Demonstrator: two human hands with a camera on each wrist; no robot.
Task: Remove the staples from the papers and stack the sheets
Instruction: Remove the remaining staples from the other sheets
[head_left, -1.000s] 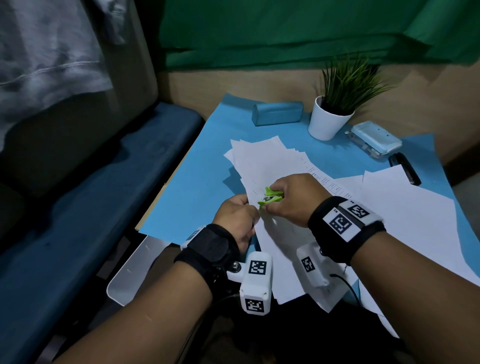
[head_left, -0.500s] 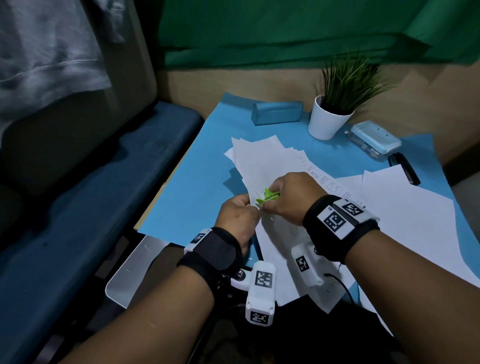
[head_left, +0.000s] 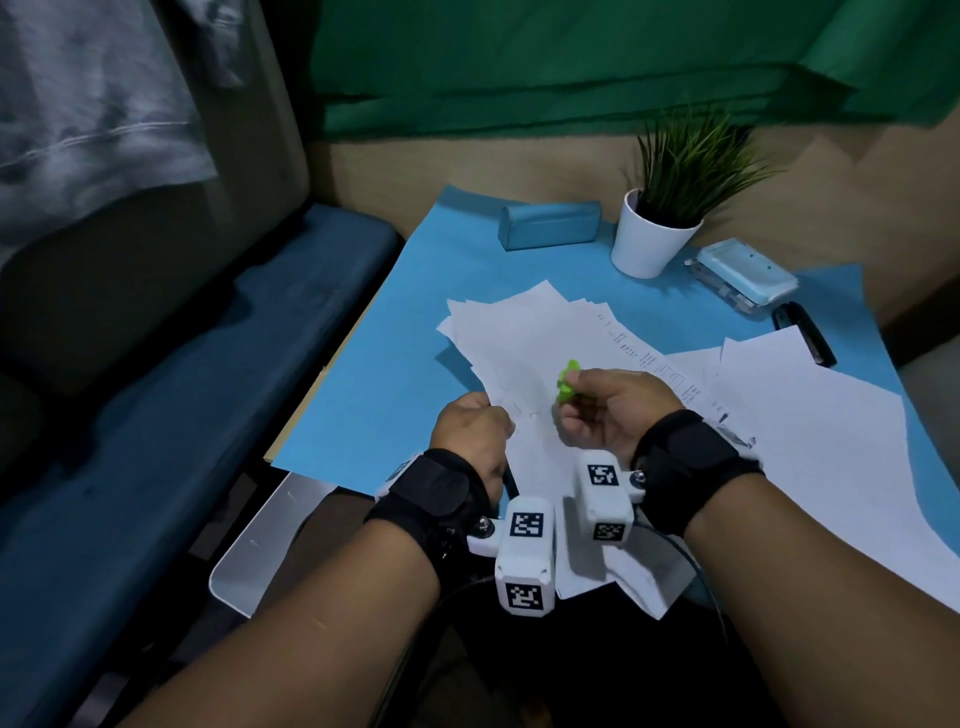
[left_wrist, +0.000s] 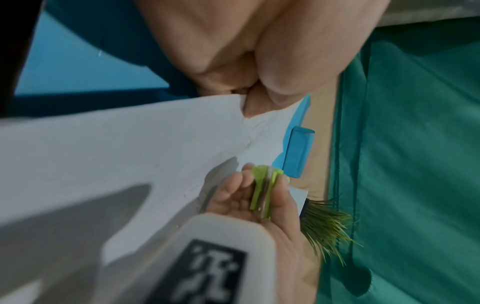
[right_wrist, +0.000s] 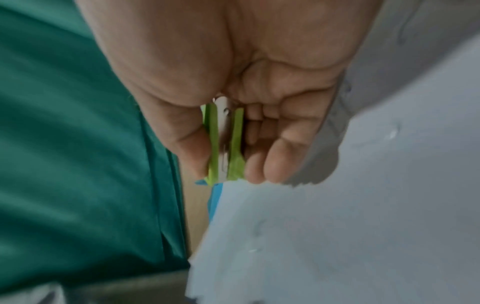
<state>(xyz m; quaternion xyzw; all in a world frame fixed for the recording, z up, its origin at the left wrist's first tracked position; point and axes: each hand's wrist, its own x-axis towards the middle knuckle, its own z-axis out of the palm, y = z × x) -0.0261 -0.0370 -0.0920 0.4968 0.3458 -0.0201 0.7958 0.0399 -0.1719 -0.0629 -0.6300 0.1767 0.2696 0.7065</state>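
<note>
My left hand (head_left: 475, 428) pinches the near left edge of a set of white papers (head_left: 524, 353) lying on the blue mat; the left wrist view shows thumb and finger closed on that paper edge (left_wrist: 182, 131). My right hand (head_left: 597, 402) holds a green staple remover (head_left: 568, 379) squeezed between thumb and fingers, lifted off the sheets and turned palm-up. The staple remover (right_wrist: 224, 144) shows its metal jaws between green grips, and it appears again in the left wrist view as the staple remover (left_wrist: 263, 192). Small staple marks show on the paper near my hands. I cannot make out a staple.
More loose white sheets (head_left: 810, 431) spread to the right. At the back stand a blue case (head_left: 550, 224), a potted plant (head_left: 660, 228), a light blue stapler (head_left: 743, 275) and a black pen-like object (head_left: 802, 338). A blue bench (head_left: 156, 415) lies left of the blue mat (head_left: 389, 374).
My right hand has lifted the staple remover off the paper corner and rotated palm-up, moving slightly right. My left hand keeps its pinch on the papers.
</note>
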